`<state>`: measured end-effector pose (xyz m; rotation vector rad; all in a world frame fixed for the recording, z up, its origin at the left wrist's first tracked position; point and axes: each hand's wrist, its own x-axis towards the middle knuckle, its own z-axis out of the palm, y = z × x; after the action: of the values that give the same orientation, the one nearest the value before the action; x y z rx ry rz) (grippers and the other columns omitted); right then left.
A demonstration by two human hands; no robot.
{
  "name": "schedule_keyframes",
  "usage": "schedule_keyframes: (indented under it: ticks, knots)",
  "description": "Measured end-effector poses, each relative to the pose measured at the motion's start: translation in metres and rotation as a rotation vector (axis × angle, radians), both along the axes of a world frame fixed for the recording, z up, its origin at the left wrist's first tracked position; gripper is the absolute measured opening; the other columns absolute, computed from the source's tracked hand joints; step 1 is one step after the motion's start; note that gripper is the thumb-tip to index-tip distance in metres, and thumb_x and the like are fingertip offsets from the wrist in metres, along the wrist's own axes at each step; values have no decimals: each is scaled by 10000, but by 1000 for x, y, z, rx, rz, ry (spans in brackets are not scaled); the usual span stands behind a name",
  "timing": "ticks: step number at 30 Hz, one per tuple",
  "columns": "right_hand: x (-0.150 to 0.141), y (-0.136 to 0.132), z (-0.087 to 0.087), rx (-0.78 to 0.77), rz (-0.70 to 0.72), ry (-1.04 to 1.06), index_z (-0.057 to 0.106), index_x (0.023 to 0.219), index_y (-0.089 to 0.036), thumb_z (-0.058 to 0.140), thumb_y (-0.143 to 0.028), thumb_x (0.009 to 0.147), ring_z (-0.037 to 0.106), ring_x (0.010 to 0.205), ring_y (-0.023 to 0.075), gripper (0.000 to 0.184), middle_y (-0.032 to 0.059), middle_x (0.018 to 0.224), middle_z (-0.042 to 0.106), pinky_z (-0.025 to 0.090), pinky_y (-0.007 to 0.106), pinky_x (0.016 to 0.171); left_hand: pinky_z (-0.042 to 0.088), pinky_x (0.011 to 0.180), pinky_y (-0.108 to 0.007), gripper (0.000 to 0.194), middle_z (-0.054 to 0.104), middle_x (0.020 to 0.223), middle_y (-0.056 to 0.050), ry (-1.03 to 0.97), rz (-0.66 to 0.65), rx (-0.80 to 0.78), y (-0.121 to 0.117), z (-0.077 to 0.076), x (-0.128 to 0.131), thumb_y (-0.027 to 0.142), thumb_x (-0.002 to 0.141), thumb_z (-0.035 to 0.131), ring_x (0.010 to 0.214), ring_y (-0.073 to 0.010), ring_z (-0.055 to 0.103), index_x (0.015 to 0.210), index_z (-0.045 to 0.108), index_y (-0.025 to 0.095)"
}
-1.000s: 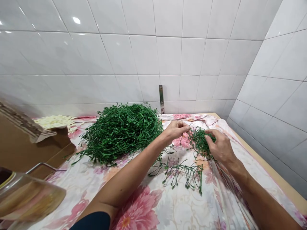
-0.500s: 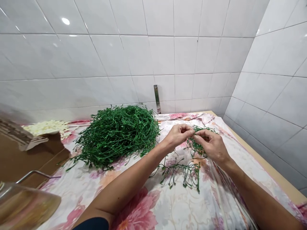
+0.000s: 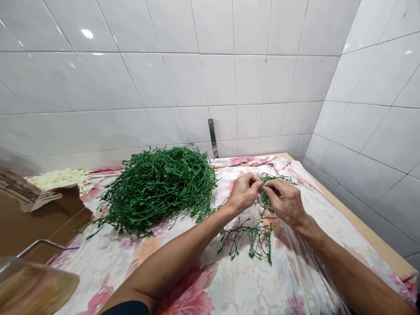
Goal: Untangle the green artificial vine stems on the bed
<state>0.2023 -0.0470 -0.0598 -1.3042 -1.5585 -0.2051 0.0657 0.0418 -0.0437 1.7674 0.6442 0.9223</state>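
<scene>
My left hand (image 3: pixel 244 191) and my right hand (image 3: pixel 285 199) meet fingertip to fingertip over the right part of the cloth, both closed in a pinch. Between them is a thin green stem, mostly hidden by the fingers. Just behind and under my right hand lies a small heap of green stems (image 3: pixel 267 205), partly covered by it. Nearer me, a few branched green stems (image 3: pixel 251 236) with small bud-like tips are spread flat. To the left rises a large pile of the same green stems (image 3: pixel 160 188).
A floral cloth (image 3: pixel 243 284) covers the table, whose bare edge (image 3: pixel 367 236) shows at right. At left are pale yellow small pieces (image 3: pixel 62 178), a cardboard box (image 3: pixel 62 218), a bent metal rod (image 3: pixel 41 241) and a clear container (image 3: pixel 36 282). Tiled walls (image 3: pixel 183 78) stand behind and right.
The view has shifted slightly. Both hands stay pinched together, with small finger movements; my left fingers have curled in a little more. The piles look unchanged.
</scene>
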Motion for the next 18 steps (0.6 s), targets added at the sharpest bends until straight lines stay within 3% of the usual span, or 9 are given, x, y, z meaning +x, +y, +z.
schedule_keyframes:
  ticks: [2,4,6,11,15,18]
  knots:
    - [-5,-2,1,-50,68,2,710,914,-205,589,-193,960,650,789,193,129,54,861,705,507,329,753,348,606,-248,135,565,695,9,55,84,202,3,-4,-1,279,866,598,629,-111,474,803,609,161]
    - [-12,-5,1,-120,163,20,705,896,-203,598,-216,959,640,761,185,125,48,843,696,507,323,731,359,626,-254,125,589,715,2,74,158,307,12,-4,-3,258,880,580,653,-118,492,807,619,165]
    - [-17,-7,0,-192,219,87,698,876,-198,612,-263,959,628,727,180,136,46,827,686,508,315,690,366,611,-250,157,586,679,1,41,187,213,24,0,-7,275,863,612,627,-113,490,759,616,158]
    - [-8,-1,-4,-345,258,500,730,957,-187,656,-427,938,600,620,158,252,33,771,681,519,300,601,265,456,-222,319,662,727,-31,-86,-34,-191,46,21,-22,433,794,737,477,-56,383,794,656,124]
    - [1,3,-3,-371,406,848,751,1009,-192,745,-497,857,653,717,169,341,52,873,738,570,313,682,290,435,-209,365,694,777,-52,-104,-83,-248,46,32,-29,457,745,794,482,-48,421,797,681,115]
    - [1,3,0,-389,430,964,761,1010,-180,789,-514,812,659,723,161,389,71,886,757,582,317,699,299,421,-204,335,706,796,-53,-95,-99,-253,43,33,-29,429,756,789,477,-45,433,825,694,115]
